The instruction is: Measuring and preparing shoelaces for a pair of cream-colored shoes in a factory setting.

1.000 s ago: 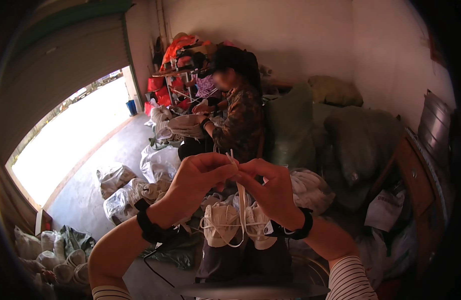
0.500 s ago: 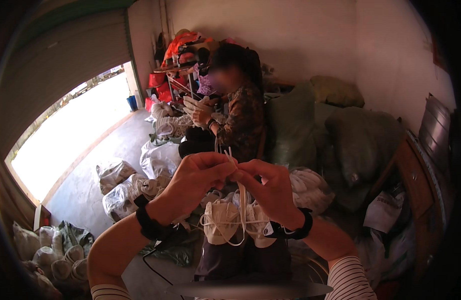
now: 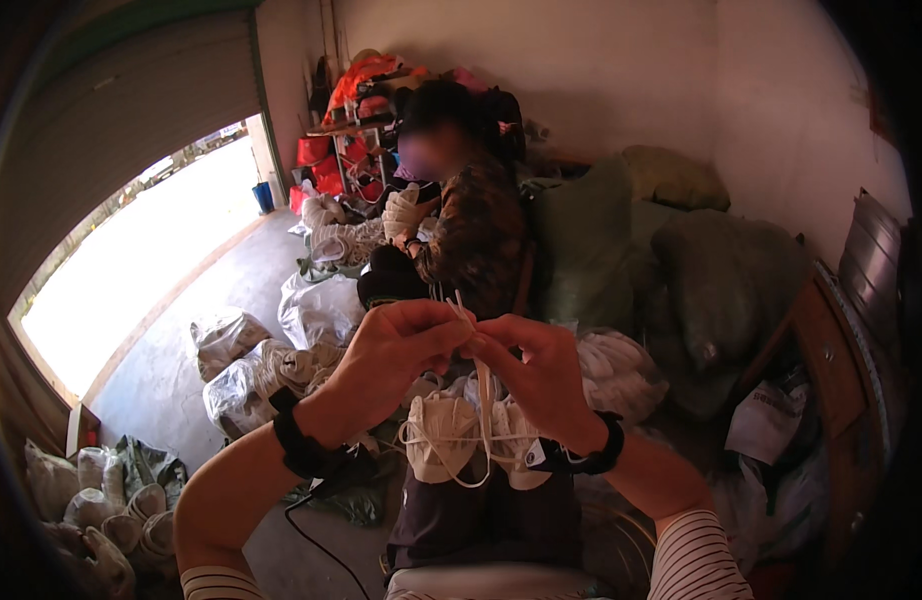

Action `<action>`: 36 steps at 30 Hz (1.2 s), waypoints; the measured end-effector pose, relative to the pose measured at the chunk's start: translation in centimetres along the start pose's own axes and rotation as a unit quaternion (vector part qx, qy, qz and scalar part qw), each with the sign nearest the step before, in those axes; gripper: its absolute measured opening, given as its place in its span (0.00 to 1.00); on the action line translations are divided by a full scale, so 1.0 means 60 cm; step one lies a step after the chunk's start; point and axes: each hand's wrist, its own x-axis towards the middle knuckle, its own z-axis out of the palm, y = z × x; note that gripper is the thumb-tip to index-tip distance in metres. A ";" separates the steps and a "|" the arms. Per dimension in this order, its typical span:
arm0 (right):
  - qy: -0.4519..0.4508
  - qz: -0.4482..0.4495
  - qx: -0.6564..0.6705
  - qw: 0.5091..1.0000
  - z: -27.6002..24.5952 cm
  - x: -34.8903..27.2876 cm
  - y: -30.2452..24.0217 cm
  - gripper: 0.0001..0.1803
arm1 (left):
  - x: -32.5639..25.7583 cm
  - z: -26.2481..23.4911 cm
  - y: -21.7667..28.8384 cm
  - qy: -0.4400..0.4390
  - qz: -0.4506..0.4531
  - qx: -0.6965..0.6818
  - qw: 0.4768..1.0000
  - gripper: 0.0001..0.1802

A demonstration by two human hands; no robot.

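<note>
The left hand and right hand meet at chest height, fingertips of both pinched together on the thin pale elastic straps from which two white cup-shaped masks dangle just below. The masks look light, soft and easily crushed, so the straps seem the better hold. On the floor, clear plastic bags hold more pale masks, and a woven sack stands beside loose stacks.

One camera on the person's head looks down and forward, very close to both hands; the doorway is at 9 o'clock.
</note>
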 end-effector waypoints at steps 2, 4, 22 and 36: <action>-0.035 0.035 -0.012 0.999 -0.002 0.001 0.000 0.11 | 0.001 0.001 0.002 0.009 -0.005 -0.004 1.000 0.09; -0.035 0.036 0.002 0.999 0.000 0.001 0.004 0.11 | 0.002 0.000 0.000 0.017 -0.010 -0.007 1.000 0.09; -0.020 0.034 0.044 0.998 0.006 0.004 0.026 0.12 | 0.010 -0.011 -0.019 0.025 -0.016 0.035 0.999 0.12; -0.025 0.030 0.041 0.998 0.019 0.001 0.030 0.12 | 0.012 -0.028 -0.033 0.030 0.015 0.051 0.998 0.10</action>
